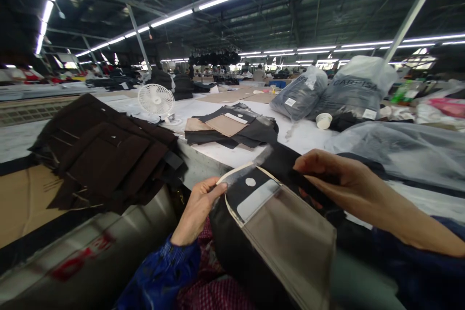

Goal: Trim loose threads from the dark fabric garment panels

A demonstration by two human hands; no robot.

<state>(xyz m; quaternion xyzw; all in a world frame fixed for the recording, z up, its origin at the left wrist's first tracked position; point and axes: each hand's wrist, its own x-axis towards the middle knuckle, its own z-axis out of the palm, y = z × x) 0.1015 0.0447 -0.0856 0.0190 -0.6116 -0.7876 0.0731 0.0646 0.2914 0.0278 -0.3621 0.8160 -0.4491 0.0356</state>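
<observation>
My left hand [198,208] pinches one cloth piece [237,194], my right hand [332,174] black cloth [280,158]. Pocket [290,230] seems already attached; the cream edge [232,214] seems unfinished.

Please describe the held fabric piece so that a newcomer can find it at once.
In front of the white table, look between the person's left hand and right hand. The left hand pinches the upper edge of a black fabric piece with a taupe panel, a pale strip and a white dot. Similar pieces lie stacked on the table; this one is held in hand.
</observation>
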